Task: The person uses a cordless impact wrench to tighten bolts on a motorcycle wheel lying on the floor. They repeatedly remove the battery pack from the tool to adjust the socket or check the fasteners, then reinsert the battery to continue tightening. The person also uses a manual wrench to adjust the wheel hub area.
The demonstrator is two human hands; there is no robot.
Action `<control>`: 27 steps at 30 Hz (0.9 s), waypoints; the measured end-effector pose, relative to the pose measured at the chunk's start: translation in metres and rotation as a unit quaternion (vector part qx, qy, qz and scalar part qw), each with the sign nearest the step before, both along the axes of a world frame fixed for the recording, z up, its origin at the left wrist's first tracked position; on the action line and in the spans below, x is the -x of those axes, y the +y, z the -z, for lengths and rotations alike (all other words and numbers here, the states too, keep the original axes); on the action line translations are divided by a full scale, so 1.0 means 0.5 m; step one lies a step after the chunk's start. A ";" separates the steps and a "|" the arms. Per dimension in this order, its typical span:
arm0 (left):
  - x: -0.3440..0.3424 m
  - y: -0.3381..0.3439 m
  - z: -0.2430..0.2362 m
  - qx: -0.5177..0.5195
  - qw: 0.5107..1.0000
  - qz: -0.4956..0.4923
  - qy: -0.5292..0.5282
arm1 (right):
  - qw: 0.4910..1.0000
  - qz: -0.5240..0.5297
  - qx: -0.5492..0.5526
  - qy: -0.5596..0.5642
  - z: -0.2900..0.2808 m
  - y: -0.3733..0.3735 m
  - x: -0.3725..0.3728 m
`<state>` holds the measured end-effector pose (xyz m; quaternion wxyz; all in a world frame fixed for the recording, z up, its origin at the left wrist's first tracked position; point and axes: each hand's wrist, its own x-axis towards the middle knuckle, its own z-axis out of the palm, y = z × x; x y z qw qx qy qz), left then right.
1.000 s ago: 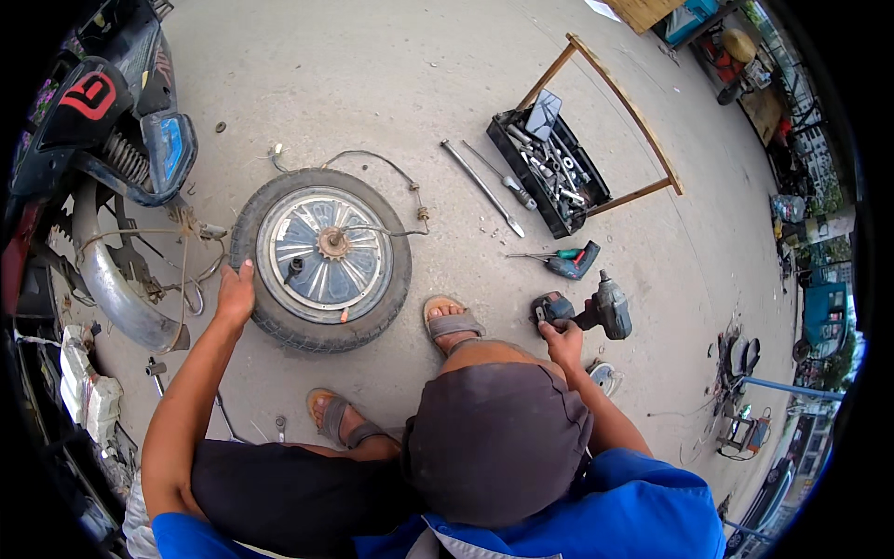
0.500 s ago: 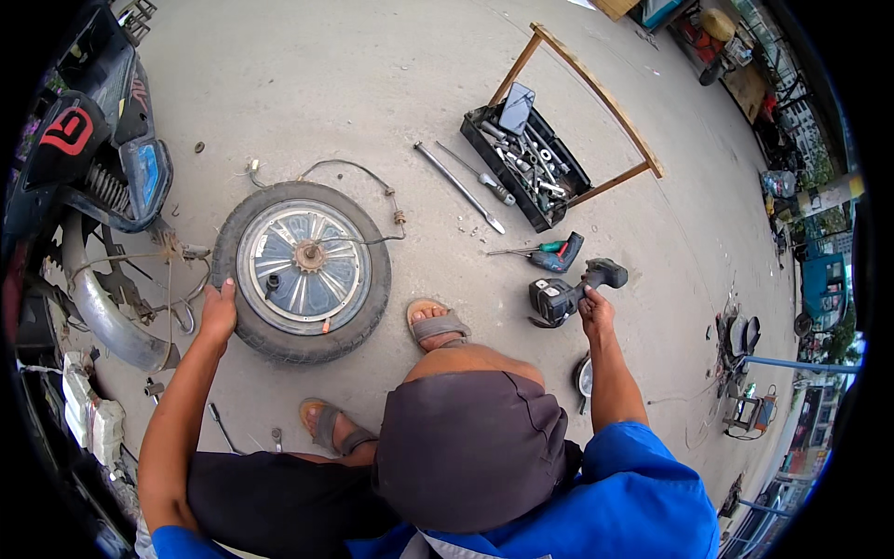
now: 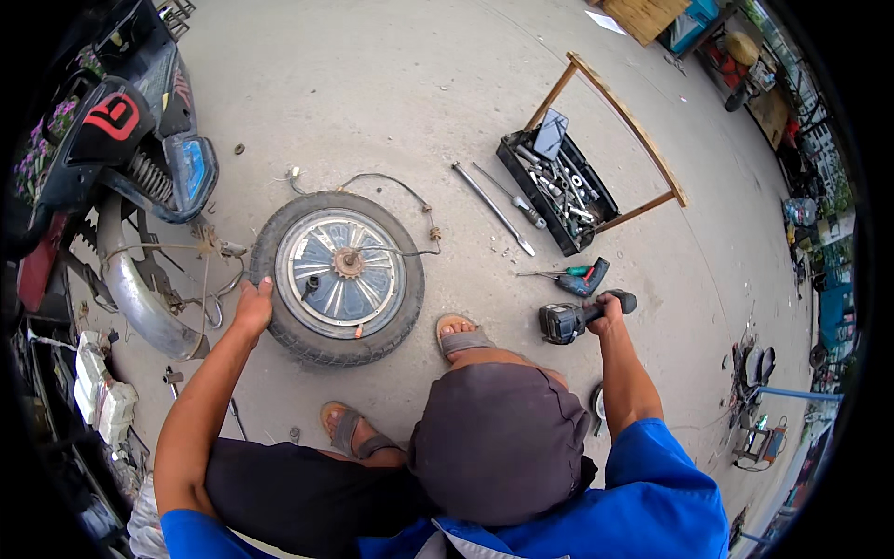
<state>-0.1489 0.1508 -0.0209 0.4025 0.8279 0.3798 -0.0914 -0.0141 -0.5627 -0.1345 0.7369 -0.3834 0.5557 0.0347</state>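
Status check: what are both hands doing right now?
Left hand on the tyre. Right hand grips the impact wrench. Screwdriver lies just beyond.

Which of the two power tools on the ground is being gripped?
The black impact wrench, held by the right hand. The green-and-black drill lies untouched beyond it.

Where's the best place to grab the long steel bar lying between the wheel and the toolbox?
Grip the long steel bar mid-shaft, coming straight down from above. It lies flat on the concrete, bare ground either side; the toolbox crowds its far side, so close fingers across the shaft.
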 end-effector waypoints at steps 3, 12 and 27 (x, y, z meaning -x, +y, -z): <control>-0.044 -0.047 0.011 0.020 0.999 0.024 -0.007 | 0.997 0.037 0.060 -0.035 0.039 -0.104 0.064; 0.002 -0.023 -0.001 -0.006 1.000 -0.007 0.002 | 0.931 -0.272 0.179 -0.166 -0.254 0.276 0.122; -0.003 -0.025 0.022 0.005 1.000 0.010 -0.010 | 0.608 -0.745 0.053 -0.268 -0.441 0.792 0.070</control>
